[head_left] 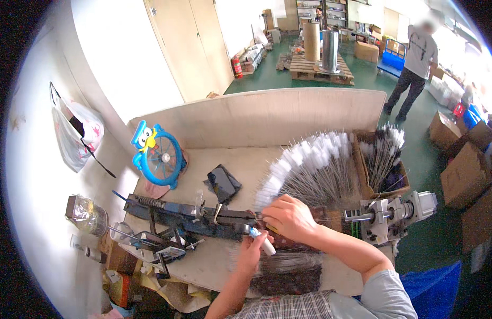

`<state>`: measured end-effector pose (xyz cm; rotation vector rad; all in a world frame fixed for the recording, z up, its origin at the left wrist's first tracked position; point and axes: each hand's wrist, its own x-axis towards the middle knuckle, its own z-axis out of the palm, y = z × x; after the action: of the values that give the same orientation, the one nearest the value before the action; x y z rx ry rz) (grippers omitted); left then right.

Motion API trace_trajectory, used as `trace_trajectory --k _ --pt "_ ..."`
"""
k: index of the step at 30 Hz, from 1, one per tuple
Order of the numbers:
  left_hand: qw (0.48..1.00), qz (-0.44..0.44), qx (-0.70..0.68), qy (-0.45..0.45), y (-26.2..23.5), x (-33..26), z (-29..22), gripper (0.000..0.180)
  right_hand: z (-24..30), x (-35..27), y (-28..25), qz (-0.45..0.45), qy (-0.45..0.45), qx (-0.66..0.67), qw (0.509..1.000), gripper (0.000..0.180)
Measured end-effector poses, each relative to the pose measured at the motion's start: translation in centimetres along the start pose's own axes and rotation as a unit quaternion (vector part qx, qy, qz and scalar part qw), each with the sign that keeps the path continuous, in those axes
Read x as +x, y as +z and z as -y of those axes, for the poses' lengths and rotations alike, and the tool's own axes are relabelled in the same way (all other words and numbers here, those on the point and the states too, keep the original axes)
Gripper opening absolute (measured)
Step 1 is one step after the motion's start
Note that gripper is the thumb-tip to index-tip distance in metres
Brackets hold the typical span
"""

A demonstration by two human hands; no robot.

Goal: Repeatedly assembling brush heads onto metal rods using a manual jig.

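My left hand is closed around a small white bottle with a light blue top, held tilted just below the end of a long black metal fixture. Close above it, my right hand is pinched at the fixture's tip. Whatever sits between its fingers is hidden; a bit of yellow shows under them. Behind my right hand fans a large spread of white-tufted wire brushes. Below both hands, a bundle of thin wires rests on dark cloth at the table's near edge.
A cardboard box of brushes stands at the right, behind a motor-driven spindle. A blue cartoon fan and a black phone-like slab occupy the table's left half. A low board borders the back. Someone stands beyond, far right.
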<state>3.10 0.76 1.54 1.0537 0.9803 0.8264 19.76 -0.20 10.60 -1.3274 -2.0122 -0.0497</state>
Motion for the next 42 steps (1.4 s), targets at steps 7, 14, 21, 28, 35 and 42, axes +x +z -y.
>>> trace_trajectory --k 7,14,21,28,35,42 --pt "0.990 0.029 0.131 0.047 -2.1 1.4 2.8 0.021 1.4 -5.7 2.0 0.086 0.084 0.076 0.990 0.027" --pt "0.942 -0.024 0.333 0.041 -5.7 -0.2 -0.3 0.041 -1.0 -5.9 6.4 0.213 0.154 -0.029 0.964 0.017" --pt "0.936 -0.259 -0.229 -0.071 -17.7 -3.5 1.4 0.040 -0.6 -5.6 3.6 0.178 0.087 0.040 0.979 0.014" --pt "0.942 -0.258 -0.171 -0.129 -19.0 -2.6 -0.7 0.030 -1.0 -6.3 4.1 0.168 0.127 0.145 0.967 0.017" --pt "0.929 -0.286 -0.204 -0.116 -18.4 -1.6 -0.4 0.018 -0.2 -6.0 0.5 0.166 0.144 0.185 0.958 0.026" --pt "0.961 -0.265 -0.068 0.036 -10.9 -3.7 -0.8 0.021 -0.5 -3.2 -2.6 0.019 0.087 0.159 0.983 0.024"
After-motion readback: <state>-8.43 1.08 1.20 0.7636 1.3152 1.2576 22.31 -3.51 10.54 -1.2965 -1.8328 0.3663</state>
